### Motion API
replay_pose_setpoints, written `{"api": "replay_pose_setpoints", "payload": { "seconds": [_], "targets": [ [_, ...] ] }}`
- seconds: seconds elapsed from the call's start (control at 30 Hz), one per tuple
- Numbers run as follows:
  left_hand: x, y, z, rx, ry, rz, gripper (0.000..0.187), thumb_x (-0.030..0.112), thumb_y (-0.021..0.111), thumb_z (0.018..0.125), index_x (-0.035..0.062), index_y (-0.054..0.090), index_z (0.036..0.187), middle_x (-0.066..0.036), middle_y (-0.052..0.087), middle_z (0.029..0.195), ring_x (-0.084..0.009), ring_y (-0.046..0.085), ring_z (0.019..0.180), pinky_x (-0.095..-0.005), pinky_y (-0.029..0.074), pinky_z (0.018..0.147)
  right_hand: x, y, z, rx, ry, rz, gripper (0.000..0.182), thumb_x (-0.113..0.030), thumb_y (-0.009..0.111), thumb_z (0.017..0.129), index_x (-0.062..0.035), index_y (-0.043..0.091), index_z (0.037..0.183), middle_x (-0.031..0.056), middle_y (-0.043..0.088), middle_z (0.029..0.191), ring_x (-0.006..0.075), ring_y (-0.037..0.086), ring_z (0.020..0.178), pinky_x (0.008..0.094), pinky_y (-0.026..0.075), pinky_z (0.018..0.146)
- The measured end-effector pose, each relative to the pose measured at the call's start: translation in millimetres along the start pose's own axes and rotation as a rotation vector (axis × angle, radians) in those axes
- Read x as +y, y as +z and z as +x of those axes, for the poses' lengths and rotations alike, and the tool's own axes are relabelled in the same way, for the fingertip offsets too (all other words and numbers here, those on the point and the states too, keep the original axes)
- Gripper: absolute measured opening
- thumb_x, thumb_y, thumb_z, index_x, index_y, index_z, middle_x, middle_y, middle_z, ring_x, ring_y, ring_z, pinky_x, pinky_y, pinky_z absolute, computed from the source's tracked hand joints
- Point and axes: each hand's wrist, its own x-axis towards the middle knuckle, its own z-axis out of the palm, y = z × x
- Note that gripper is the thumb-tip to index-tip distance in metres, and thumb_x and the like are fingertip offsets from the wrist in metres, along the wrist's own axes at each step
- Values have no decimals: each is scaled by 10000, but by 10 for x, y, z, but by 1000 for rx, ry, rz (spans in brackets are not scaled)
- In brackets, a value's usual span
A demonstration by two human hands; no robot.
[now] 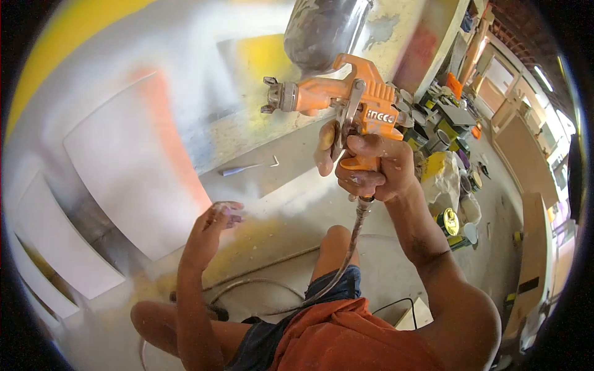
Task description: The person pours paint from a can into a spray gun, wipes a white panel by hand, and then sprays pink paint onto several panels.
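An orange spray gun with a dark cup on top is held up in my right hand, its fingers wrapped round the handle and trigger. The metal nozzle points left, and a hose hangs from the handle's base. My left hand, with pale smears on its fingers, is raised at lower left, near the edge of a white panel. The fingers are bent and partly overlap, and whether they are apart or pressed together is unclear.
More white panels lean at the left. A blue-handled tool lies by the wall's base. The hose loops over the floor near my legs. Several cans and containers clutter the right side, beside leaning boards.
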Motion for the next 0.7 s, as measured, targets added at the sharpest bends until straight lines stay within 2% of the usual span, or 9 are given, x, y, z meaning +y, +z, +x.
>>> {"api": "replay_pose_setpoints", "payload": {
  "seconds": [0.13, 0.27, 0.33, 0.37, 0.43, 0.47, 0.53, 0.7],
  "targets": [
    [-68, 100, -5, -150, 37, 137, 276, 203, 441, 1006, -11, 581, 1111, -88, 625, 1059, -179, 618, 939, -310, 478, 881, -21, 6, 0, -24, -18, 88, 330, -189, 546, 891, 69, 513, 1094, 231, 595, 861, 18, 349, 346, 173, 278, 289],
    [-335, 134, 32, -186, 2, 219, 257, 207, 463, 993, 6, 586, 1093, -97, 625, 1028, -203, 623, 916, -329, 476, 879, -36, -86, 40, -116, 20, 216, 313, -173, 527, 905, 59, 506, 1113, 236, 576, 871, 14, 352, 355, 175, 286, 288],
    [-629, 164, 59, -278, 221, 720, 266, 246, 471, 978, 35, 596, 1081, -130, 629, 1028, -280, 630, 944, -386, 474, 887, -41, -101, 51, -191, 9, 310, 304, -164, 508, 917, 58, 497, 1125, 235, 563, 880, 12, 359, 366, 174, 298, 293],
    [-695, 198, 2, -284, 227, 722, 266, 246, 471, 978, 35, 596, 1081, -130, 629, 1028, -280, 630, 944, -386, 474, 887, -51, -102, 57, -186, 3, 306, 304, -164, 508, 917, 58, 497, 1125, 235, 563, 880, 12, 359, 366, 174, 298, 293],
    [-744, 338, -124, -509, 44, 1150, 410, 381, 484, 941, 38, 594, 1137, -213, 605, 1134, -410, 587, 1020, -474, 454, 903, -65, -98, 67, -207, -9, 310, 311, -166, 503, 920, 60, 492, 1133, 225, 558, 867, 12, 358, 370, 175, 308, 301],
    [-767, 385, -148, -512, 49, 1151, 410, 381, 484, 941, 38, 594, 1137, -213, 605, 1134, -410, 587, 1020, -474, 454, 903, -68, -95, 75, -204, -12, 307, 311, -166, 503, 920, 60, 492, 1133, 225, 558, 867, 12, 358, 370, 175, 308, 301],
    [-828, 465, -191, -677, -319, 1159, 430, 426, 493, 926, 62, 595, 1132, -176, 590, 1185, -367, 549, 1120, -471, 452, 921, -69, -91, 87, -221, -18, 322, 298, -171, 502, 921, 62, 492, 1107, 220, 558, 871, 9, 346, 370, 173, 313, 305],
    [-1236, 659, -284, -746, -203, 1189, 578, 518, 548, 873, 55, 566, 1217, -188, 576, 1226, -373, 542, 1145, -475, 439, 953, -115, -30, 58, -154, -5, 229, 255, -171, 530, 903, 35, 508, 1051, 194, 563, 823, 20, 334, 369, 185, 274, 310]
  ]
}}
